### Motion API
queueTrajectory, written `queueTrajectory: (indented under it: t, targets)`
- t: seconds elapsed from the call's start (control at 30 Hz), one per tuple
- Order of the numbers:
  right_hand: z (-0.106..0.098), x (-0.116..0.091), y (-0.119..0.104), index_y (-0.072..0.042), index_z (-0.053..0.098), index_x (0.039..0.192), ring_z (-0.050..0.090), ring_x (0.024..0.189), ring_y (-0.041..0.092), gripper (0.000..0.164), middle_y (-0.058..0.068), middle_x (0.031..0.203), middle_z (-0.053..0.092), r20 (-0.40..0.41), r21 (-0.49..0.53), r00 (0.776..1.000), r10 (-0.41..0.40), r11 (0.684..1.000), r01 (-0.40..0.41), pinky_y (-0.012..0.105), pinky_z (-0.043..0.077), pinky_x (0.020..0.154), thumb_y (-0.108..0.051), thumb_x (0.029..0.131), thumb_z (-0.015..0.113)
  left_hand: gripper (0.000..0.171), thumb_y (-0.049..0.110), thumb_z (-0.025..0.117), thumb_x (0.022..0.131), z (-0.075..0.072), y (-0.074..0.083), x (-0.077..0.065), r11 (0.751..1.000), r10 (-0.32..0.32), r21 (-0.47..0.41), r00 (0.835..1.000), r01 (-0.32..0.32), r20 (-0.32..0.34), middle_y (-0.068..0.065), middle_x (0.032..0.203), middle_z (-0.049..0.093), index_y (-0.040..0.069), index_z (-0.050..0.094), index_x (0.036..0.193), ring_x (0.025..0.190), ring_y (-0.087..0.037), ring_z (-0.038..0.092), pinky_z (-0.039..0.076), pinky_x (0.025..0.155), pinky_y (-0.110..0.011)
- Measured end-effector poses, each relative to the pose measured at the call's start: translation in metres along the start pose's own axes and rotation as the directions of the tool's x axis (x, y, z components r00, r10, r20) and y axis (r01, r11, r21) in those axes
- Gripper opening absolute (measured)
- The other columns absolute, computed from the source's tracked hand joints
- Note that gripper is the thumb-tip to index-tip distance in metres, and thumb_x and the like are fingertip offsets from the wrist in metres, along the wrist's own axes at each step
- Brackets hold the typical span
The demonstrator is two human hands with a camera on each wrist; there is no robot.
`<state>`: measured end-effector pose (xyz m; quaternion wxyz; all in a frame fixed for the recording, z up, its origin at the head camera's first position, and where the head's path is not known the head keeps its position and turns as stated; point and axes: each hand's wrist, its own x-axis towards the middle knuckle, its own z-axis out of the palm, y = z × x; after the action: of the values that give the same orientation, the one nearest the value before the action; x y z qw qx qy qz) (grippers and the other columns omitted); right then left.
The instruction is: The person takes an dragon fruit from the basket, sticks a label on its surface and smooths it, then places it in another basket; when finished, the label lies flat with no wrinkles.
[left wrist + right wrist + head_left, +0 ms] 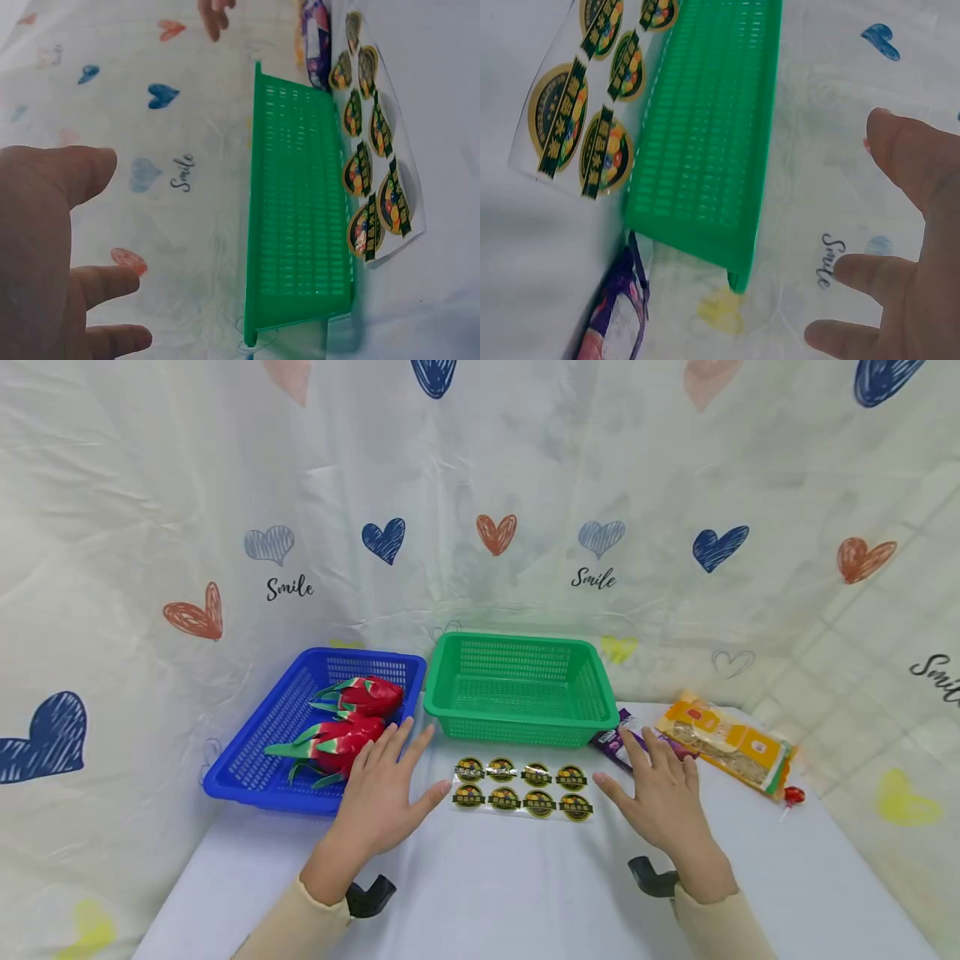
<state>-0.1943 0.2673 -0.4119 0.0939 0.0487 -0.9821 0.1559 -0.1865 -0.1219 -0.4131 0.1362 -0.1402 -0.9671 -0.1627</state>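
Note:
My left hand [382,802] hovers over the table with its fingers spread, overlapping the edge of the blue basket [247,793] in the head view. Two red dragon fruits [348,743] with green-tipped scales lie in that basket. On the other side, my right hand [663,797] is spread out too, holding nothing, near a purple packet [611,749]. Between the hands a clear sheet of round black-and-gold stickers [522,789] lies flat. Behind the sheet stands a green basket [525,727] with nothing in it. Both wrist views show the spread fingers and the green basket's side.
An orange-and-clear food packet [723,743] lies at the right, beside a red lollipop [793,795]. A white curtain [480,468] printed with hearts hangs close behind the baskets and round the sides of the white table [510,893].

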Motion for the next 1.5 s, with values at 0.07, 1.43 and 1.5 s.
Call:
queueTrajectory:
  t: [0.07, 1.43, 1.5]
  targets:
    - [0.005, 0.004, -0.004, -0.018, 0.021, 0.167, 0.023, 0.146, 0.067, 0.090, 0.030, 0.168, 0.020, 0.016, 0.006, 1.000, -0.010, 1.000, 0.010, 0.080, 0.001, 0.118, -0.069, 0.099, 0.052, 0.079, 0.066, 0.056, 0.098, 0.001, -0.002, -0.010, 0.999, 0.001, -0.032, 1.000, -0.002, -0.023, -0.009, 0.171, 0.031, 0.029, 0.034, 0.163, 0.159, -0.038, 0.028, 0.027, 0.123, -0.068]
    - [0.082, 0.172, -0.295, -0.006, 0.063, 0.135, 0.066, 0.117, 0.024, 0.054, 0.010, 0.130, 0.070, 0.385, 0.163, 0.770, -0.509, 0.859, 0.486, 0.041, 0.056, 0.103, -0.045, 0.098, 0.069, 0.054, 0.042, 0.049, 0.110, 0.019, -0.108, -0.067, 0.297, -0.476, -0.819, 0.819, 0.492, 0.320, -0.006, 0.103, 0.081, -0.006, 0.073, 0.116, 0.094, -0.014, 0.070, 0.057, 0.082, -0.028]
    - [0.084, 0.174, -0.310, -0.008, 0.060, 0.138, 0.065, 0.120, 0.024, 0.059, 0.009, 0.132, 0.069, 0.424, 0.127, 0.760, -0.493, 0.863, 0.488, 0.041, 0.055, 0.105, -0.047, 0.096, 0.071, 0.052, 0.040, 0.051, 0.109, 0.019, -0.108, -0.069, 0.278, -0.480, -0.827, 0.816, 0.489, 0.321, -0.002, 0.099, 0.081, -0.006, 0.073, 0.115, 0.093, -0.014, 0.070, 0.057, 0.081, -0.027]
